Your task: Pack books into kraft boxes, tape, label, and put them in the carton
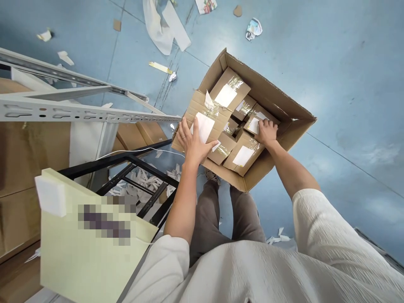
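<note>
A large open carton (277, 94) stands on the floor in front of me, with several smaller taped cardboard boxes inside. My left hand (195, 145) spans a labelled cardboard box (189, 107) at the carton's left side, fingers at one edge and thumb at the other. This box sits higher than those around it. Over at the right inside the carton, my right hand (267, 131) has its fingers bent over a smaller labelled box (252, 125). Beside these lie another labelled box (229, 86) at the back and one (241, 155) at the front. My fingertips are partly hidden.
A grey metal rack (94, 115) juts in from the left, with brown cartons (31, 155) below. Nearer me are a black metal frame (151, 166) and a pale yellow board (85, 261). A thin white cable (142, 149) crosses there. Paper scraps (158, 29) litter the blue floor.
</note>
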Demonstrator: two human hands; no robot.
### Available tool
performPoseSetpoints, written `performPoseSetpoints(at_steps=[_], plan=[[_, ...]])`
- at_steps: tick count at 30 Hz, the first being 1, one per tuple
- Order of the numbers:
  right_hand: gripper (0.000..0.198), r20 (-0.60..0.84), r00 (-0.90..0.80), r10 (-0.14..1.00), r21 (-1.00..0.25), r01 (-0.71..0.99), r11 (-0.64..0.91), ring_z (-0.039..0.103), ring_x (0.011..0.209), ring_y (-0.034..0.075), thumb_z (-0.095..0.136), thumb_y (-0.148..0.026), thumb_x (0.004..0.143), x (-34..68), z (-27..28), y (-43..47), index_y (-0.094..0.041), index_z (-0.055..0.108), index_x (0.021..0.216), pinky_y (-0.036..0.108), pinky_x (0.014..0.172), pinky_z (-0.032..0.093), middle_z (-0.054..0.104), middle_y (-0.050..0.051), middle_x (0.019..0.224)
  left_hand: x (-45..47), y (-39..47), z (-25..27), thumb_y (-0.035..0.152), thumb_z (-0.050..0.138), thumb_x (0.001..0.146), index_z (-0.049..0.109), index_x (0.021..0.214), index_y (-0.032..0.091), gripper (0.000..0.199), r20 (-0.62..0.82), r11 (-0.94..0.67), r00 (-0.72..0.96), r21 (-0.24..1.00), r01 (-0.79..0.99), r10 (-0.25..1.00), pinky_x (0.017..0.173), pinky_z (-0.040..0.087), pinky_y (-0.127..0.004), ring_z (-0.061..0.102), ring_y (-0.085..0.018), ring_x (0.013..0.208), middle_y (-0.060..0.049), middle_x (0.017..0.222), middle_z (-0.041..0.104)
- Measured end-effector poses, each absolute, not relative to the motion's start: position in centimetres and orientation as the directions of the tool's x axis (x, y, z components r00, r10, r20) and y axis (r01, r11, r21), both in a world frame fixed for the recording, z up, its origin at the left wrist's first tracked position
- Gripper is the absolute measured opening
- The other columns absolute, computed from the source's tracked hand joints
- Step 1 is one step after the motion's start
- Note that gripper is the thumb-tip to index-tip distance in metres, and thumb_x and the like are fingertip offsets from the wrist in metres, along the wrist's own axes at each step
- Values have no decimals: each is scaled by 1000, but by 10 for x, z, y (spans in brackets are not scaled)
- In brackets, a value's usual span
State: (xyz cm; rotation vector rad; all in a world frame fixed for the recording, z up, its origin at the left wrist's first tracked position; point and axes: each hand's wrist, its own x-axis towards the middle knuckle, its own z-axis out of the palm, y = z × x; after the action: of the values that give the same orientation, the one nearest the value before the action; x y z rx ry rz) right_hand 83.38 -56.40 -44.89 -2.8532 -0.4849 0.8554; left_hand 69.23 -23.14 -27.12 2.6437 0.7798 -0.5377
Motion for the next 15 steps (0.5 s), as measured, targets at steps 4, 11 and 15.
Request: performPoseSetpoints(at_steps=[4,11,15], plan=[[62,-474,794,380,-252,291,-923,42,143,45,74,-56,101,845,-428,-549,-12,60,142,68,117,34,49,35,164,694,-231,-271,72,98,77,8,188,35,147,-452,-796,775,202,571,441,142,6,-78,-19,-55,177,-10,196,-7],[73,-560,786,261,-159,207,-965,44,141,48,78,-69,94,836,-430,-553,-14,61,140,73,115,34,57,33,153,696,-234,-268,71,97,78,6,187,34,147,-458,-792,784,239,562,418,142,5,-78,-17,-55,177,-12,195,-8],[81,-562,793,236,-152,182,-971,46,139,51,80,-75,90,833,-444,-557,-17,60,142,76,111,38,59,33,150,697,-235,-258,70,96,80,7,187,36,144,-464,-788,767,206,580,443,140,8,-81,-16,-56,176,-13,195,-4]])
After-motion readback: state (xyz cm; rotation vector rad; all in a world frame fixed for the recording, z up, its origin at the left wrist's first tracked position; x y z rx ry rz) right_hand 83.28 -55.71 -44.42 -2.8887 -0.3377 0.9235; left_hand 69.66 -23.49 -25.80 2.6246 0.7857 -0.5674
